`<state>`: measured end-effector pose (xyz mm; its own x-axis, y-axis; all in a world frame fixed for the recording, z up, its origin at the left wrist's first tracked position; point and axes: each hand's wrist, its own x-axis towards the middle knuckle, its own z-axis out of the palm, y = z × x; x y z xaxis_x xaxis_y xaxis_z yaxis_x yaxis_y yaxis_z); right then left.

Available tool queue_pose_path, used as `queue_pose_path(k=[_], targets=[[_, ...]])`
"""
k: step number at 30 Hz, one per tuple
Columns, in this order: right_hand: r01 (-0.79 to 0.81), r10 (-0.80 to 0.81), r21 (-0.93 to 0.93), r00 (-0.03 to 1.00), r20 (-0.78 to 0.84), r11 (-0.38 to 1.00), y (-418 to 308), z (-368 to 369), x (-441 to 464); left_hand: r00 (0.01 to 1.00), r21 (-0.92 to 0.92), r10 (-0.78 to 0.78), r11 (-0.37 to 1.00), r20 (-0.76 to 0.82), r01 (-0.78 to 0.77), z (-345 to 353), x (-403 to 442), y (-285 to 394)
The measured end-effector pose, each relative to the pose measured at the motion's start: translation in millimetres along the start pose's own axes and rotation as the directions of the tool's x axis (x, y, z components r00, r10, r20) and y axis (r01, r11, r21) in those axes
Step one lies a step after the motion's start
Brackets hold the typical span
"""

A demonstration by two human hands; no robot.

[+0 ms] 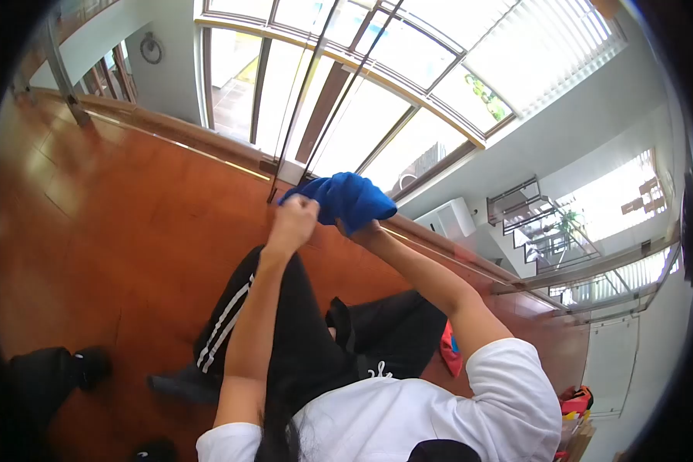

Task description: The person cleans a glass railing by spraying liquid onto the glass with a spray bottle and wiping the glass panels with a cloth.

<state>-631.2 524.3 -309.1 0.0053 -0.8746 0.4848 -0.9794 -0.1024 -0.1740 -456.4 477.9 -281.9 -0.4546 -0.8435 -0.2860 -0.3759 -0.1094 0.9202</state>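
A bunched blue cloth (pixel 348 199) is held up in front of my crossed legs, near the glass panels. My left hand (pixel 299 211) is closed at the cloth's left end, its fingers pinched together on the fabric. At the cloth's lower side is my right hand (pixel 362 229), partly covered by the fabric that it holds. The cloth hides most of the right fingers.
I sit on a reddish wooden floor (pixel 154 223). Glass panels (pixel 316 100) rise ahead. A red item (pixel 450 350) lies beside my right leg. Someone's dark-clothed leg (pixel 46 377) is at the lower left. Colourful items (pixel 576 402) stand at the lower right.
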Motion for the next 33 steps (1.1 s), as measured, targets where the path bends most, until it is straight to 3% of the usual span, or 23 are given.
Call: queue_pose_path(k=[1, 2, 3, 4, 5, 7, 9, 10, 11, 13, 14, 15, 17, 20, 22, 23, 24, 25, 26, 27, 28, 32, 33], targets=[[0.092, -0.093, 0.034, 0.995, 0.033, 0.995, -7.8, -9.5, -5.5, 0.980, 0.101, -0.159, 0.984, 0.123, 0.147, 18.6, 6.8, -16.2], [0.138, -0.138, 0.001, 0.989, 0.050, 0.990, -10.0, -13.1, -11.0, 0.978, 0.090, -0.169, 0.983, 0.118, 0.159, 29.5, 1.4, -16.2], [0.187, -0.184, -0.032, 0.980, 0.069, 0.982, -14.5, -23.6, -10.6, 0.945, -0.278, -0.271, 0.908, 0.182, 0.314, 43.5, -4.2, -12.9], [-0.015, -0.059, 0.182, 0.918, 0.392, 0.983, -12.2, -41.4, -8.8, 0.901, -0.592, -0.333, 0.680, 0.277, 0.433, 55.8, -7.6, -8.8], [-0.008, -0.068, 0.183, 0.912, 0.404, 0.983, -17.0, -60.8, -7.3, 0.900, -0.602, -0.338, 0.669, 0.276, 0.436, 69.6, -2.2, -8.9], [-0.106, -0.071, 0.203, 0.703, 0.707, 0.973, -30.7, -102.1, -6.3, 0.968, -0.885, -0.249, 0.458, -0.035, 0.086, 95.5, 13.6, -13.6], [-0.092, -0.128, 0.239, 0.636, 0.761, 0.967, -55.1, -181.6, 26.4, 0.907, -0.629, 0.067, 0.700, -0.415, -0.339, 85.4, -3.5, 18.9], [-0.097, -0.128, 0.287, 0.729, 0.672, 0.953, -59.7, -211.4, 34.4, 0.767, -0.395, 0.259, 0.735, -0.588, -0.551, 78.9, -14.2, 42.3], [-0.103, -0.118, 0.337, 0.808, 0.577, 0.936, -60.5, -235.9, 35.3, 0.505, -0.049, 0.436, 0.719, -0.745, -0.693, 72.2, -13.4, 67.5], [-0.182, 0.067, 0.263, 0.917, 0.392, 0.947, -53.0, -270.5, 28.5, 0.212, 0.418, 0.690, 0.623, -0.693, -0.661, 55.9, -6.5, 103.4], [-0.226, 0.119, 0.270, 0.926, 0.359, 0.936, -45.8, -280.6, 22.4, 0.103, 0.489, 0.724, 0.556, -0.682, -0.672, 57.9, 10.8, 113.7], [-0.263, 0.165, 0.283, 0.931, 0.325, 0.923, -39.2, -288.1, 17.5, 0.091, 0.523, 0.749, 0.539, -0.656, -0.661, 61.4, 23.1, 117.5], [-0.291, 0.207, 0.220, 0.918, 0.340, 0.931, -27.3, -294.6, 1.7, 0.170, 0.577, 0.795, 0.550, -0.582, -0.604, 91.3, 54.5, 76.2], [-0.397, 0.328, 0.113, 0.862, 0.388, 0.911, -0.8, -294.5, -33.2, 0.288, 0.332, 0.547, 0.766, -0.786, -0.550, 130.0, 72.4, -6.1], [-0.564, 0.428, 0.139, 0.744, 0.514, 0.814, 12.0, -293.9, -58.2, 0.394, 0.391, 0.406, 0.912, -0.825, -0.121, 193.6, 112.2, -103.5], [-0.559, 0.423, 0.137, 0.746, 0.515, 0.818, 13.6, -292.8, -67.1, 0.503, -0.101, 0.023, 0.971, -0.864, -0.218, 194.5, 110.0, -117.8], [-0.677, 0.491, 0.163, 0.658, 0.572, 0.718, 13.3, -291.5, -75.7, 0.634, -0.571, -0.319, 0.785, -0.704, -0.239, 195.0, 110.0, -128.4], [-0.779, 0.540, 0.176, 0.559, 0.629, 0.602, 15.0, -292.1, -83.4, 0.646, -0.691, -0.434, 0.693, -0.628, -0.206, 206.7, 130.7, -147.7], [-0.775, 0.537, 0.174, 0.562, 0.629, 0.607, 18.6, -293.5, -89.9, 0.844, -0.942, -0.423, 0.093, -0.330, -0.322, 183.4, 135.2, -141.0], [-0.814, 0.557, 0.166, 0.514, 0.653, 0.556, 21.7, -294.3, -97.0, 0.978, -0.822, -0.184, -0.538, -0.101, -0.186, 150.7, 131.7, -122.7], [-0.852, 0.575, 0.155, 0.460, 0.676, 0.500, 25.7, -297.7, -103.8, 0.997, -0.832, -0.032, -0.549, -0.072, -0.078, 125.0, 120.0, -92.6], [-0.834, 0.565, 0.082, 0.438, 0.700, 0.545, 47.0, -298.4, -120.9, 0.936, -0.856, 0.308, -0.517, -0.173, 0.012, 128.7, 132.0, -92.8], [-0.833, 0.552, 0.105, 0.449, 0.702, 0.543, 51.3, -296.3, -126.2, 0.940, -0.857, 0.301, -0.516, -0.161, 0.018, 137.0, 129.9, -94.3]])
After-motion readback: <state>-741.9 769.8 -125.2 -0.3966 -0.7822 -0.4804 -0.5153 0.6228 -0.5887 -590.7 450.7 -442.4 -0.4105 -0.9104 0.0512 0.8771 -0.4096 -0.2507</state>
